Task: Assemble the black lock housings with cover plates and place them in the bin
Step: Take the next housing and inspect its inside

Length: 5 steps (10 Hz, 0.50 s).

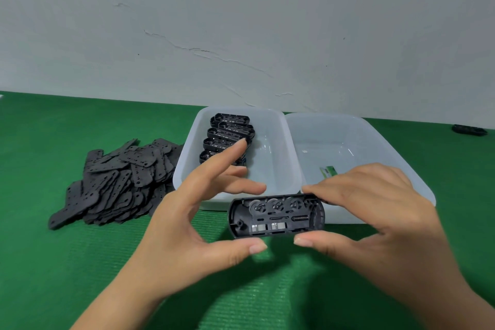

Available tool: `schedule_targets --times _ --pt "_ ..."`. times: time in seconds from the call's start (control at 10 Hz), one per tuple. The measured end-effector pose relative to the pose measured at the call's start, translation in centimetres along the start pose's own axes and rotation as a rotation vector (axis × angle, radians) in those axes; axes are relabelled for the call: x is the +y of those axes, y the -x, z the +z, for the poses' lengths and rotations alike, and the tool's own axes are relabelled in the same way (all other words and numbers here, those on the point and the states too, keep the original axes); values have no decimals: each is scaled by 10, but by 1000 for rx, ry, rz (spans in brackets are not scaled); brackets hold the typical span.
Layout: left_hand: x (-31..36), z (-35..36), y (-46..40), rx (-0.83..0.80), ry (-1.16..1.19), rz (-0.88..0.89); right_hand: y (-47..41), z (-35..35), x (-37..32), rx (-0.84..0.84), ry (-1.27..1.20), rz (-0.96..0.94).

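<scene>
Black plastic, open side up, the lock housing (pixel 277 215) is held in mid-air above the green mat (pixel 80 262), its long axis running left to right across the head view. The right hand (pixel 375 222) pinches its right half, fingers on the far edge and thumb on the near edge. The left hand (pixel 192 222) is spread and holds nothing; its thumb tip lies just beside the housing's near left corner, whether touching I cannot tell.

No plate is on the housing yet. The cover plates (pixel 117 182) lie heaped towards the mat's left side, well apart from the housing, so the free left hand is nearer them. More housings (pixel 227 136) sit in the left bin (pixel 187 177); the right bin (pixel 401 166) stands beside it.
</scene>
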<state>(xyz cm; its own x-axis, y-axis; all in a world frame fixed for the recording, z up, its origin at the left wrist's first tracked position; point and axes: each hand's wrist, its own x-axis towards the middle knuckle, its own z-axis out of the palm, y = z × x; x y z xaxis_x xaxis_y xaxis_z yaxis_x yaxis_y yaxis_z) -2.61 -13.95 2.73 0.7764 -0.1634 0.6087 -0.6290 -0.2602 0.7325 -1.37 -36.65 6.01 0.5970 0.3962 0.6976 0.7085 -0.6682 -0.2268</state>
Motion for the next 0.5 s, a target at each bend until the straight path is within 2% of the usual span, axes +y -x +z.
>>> schedule_targets --times 0.5 --pt "2 -5 -1 -52 21 -17 -2 0 -5 -6 6 -6"
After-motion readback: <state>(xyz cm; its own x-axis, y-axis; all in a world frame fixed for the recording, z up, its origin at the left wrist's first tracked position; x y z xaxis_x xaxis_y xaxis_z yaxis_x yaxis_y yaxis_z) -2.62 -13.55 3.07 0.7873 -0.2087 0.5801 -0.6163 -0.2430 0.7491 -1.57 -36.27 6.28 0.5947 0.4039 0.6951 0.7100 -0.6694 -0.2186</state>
